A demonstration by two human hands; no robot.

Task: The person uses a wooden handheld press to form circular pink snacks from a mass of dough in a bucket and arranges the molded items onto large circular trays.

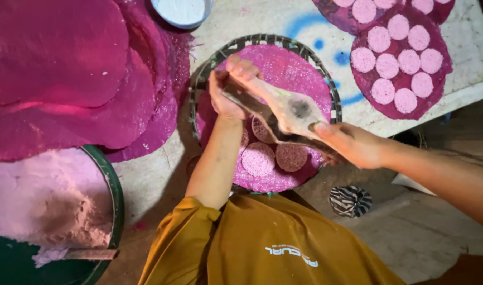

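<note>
Two hands grip one wooden mould (283,113) over a woven tray (334,100) | left hand (228,87) closed on its handle end | right hand (352,142) clasping the near end | step, judged: pressing pink discs (258,158) onto the tray's magenta sheet (289,68) | next likely needs a bare spot.

A small handcraft food workshop is showing here; left of the left hand (225,97), stacked magenta sheets (67,74) are lying beside a green basin of pink powder (51,200); beyond the right hand (352,143), pink discs (399,66) are drying in rows on a paint-stained worktable (268,21).
</note>
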